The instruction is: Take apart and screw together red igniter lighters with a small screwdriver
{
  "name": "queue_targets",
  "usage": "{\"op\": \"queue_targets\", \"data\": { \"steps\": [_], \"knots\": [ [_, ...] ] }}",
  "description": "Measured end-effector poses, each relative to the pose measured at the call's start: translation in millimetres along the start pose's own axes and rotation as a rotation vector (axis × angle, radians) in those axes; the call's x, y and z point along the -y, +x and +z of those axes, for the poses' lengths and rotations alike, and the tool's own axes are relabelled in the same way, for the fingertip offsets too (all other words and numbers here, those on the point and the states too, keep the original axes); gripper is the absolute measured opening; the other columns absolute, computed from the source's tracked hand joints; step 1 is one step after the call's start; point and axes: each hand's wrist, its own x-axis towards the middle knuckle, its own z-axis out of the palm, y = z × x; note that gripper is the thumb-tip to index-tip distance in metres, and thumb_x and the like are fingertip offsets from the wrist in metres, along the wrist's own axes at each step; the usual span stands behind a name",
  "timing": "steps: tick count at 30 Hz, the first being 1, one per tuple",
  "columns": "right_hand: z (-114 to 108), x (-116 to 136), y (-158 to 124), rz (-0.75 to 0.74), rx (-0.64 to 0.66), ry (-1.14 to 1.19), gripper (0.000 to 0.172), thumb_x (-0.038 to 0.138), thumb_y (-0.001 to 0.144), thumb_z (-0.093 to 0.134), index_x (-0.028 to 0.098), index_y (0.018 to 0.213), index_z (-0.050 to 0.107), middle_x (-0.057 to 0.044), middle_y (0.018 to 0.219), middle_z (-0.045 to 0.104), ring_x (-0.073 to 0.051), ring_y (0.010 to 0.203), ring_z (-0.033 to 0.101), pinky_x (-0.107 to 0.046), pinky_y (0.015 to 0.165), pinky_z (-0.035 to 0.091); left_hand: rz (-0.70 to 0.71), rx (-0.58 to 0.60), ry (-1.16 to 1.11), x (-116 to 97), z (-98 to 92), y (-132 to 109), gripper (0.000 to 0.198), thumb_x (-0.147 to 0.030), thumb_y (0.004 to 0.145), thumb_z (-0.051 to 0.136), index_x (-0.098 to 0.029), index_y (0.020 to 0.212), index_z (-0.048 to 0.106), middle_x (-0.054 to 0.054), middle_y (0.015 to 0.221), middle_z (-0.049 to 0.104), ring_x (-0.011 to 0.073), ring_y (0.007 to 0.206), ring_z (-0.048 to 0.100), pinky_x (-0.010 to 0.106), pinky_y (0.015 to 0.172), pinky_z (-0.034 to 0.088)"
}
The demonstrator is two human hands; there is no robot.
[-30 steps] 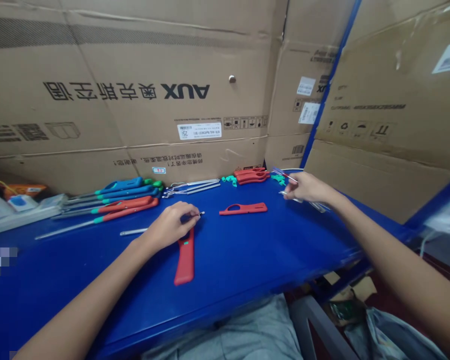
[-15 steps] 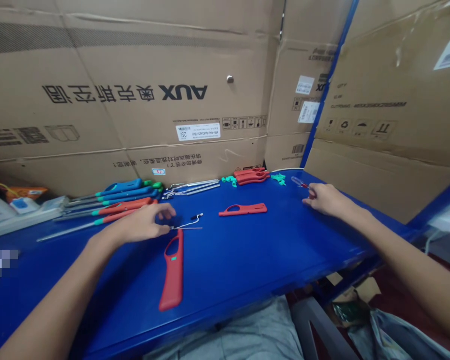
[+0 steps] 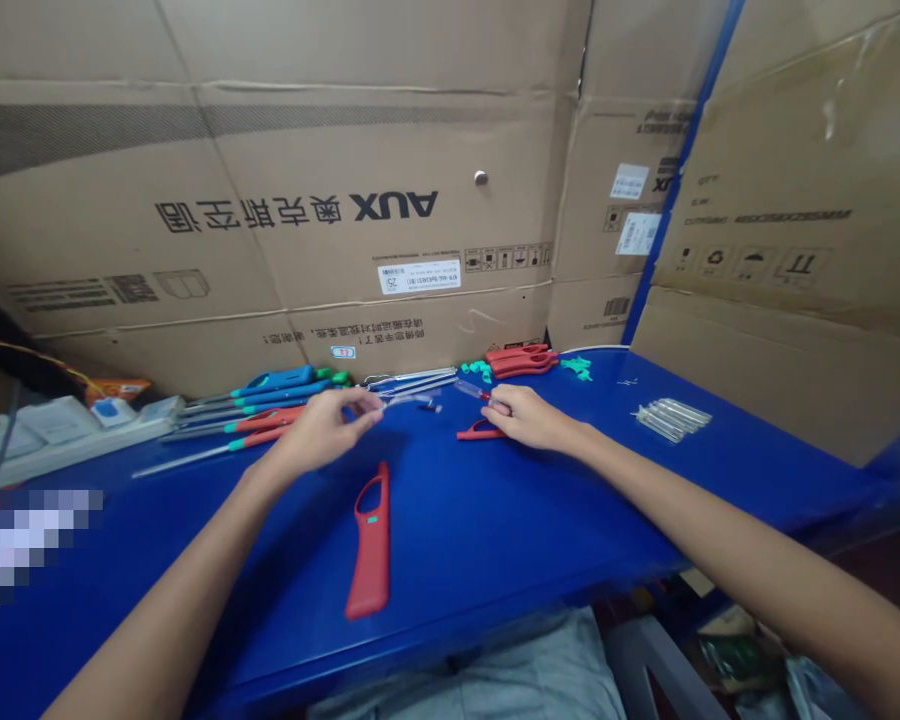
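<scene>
In the head view my left hand (image 3: 330, 425) pinches a thin wire part (image 3: 405, 400) with a small dark piece near its end, blurred. Facing it from the right, my right hand (image 3: 529, 418) grips a clear plastic tube with a red end (image 3: 468, 387), which points left. The two parts are apart, above the table. Partly behind the right hand lies a red lighter handle shell (image 3: 474, 433). Nearer the front edge rests another red lighter handle shell (image 3: 370, 565) with a small green piece on it.
Several blue and red long-nosed lighters (image 3: 270, 390) lie at the back left beside a power strip (image 3: 67, 440). Metal rods (image 3: 420, 380), green bits (image 3: 576, 367), stacked red shells (image 3: 521, 360) and clear tubes (image 3: 673, 418) line the blue table (image 3: 495, 540). Cardboard (image 3: 307, 140) walls it in.
My right hand has come left with the clear tube, towards the left hand. My left hand has lifted the wire part off the table area by the red shell. The view has shifted.
</scene>
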Motion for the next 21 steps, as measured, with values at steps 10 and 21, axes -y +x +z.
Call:
{"op": "queue_targets", "data": {
  "steps": [10, 21],
  "knots": [
    [-3.5, -23.4, -10.5, 0.165, -0.181, 0.127, 0.034, 0.036, 0.083, 0.046, 0.017, 0.063, 0.026, 0.003, 0.06, 0.037, -0.01, 0.058, 0.032, -0.023, 0.059, 0.026, -0.485, -0.502, -1.276, -29.8, 43.2, 33.3, 0.013, 0.001, 0.075, 0.058, -0.01, 0.074, 0.051, 0.004, 0.075, 0.062, 0.0139, 0.08, 0.067, 0.029, 0.085, 0.057],
    [-5.4, -19.3, -10.9, 0.138, -0.152, 0.117, 0.032, 0.034, 0.082, 0.046, 0.017, 0.063, 0.026, 0.003, 0.06, 0.037, -0.009, 0.057, 0.032, -0.023, 0.057, 0.026, -0.612, -0.154, -0.826, -31.4, 64.0, 11.6, 0.004, -0.004, 0.074, 0.059, -0.005, 0.077, 0.062, 0.013, 0.075, 0.065, 0.0219, 0.072, 0.066, 0.041, 0.08, 0.056]
  ]
}}
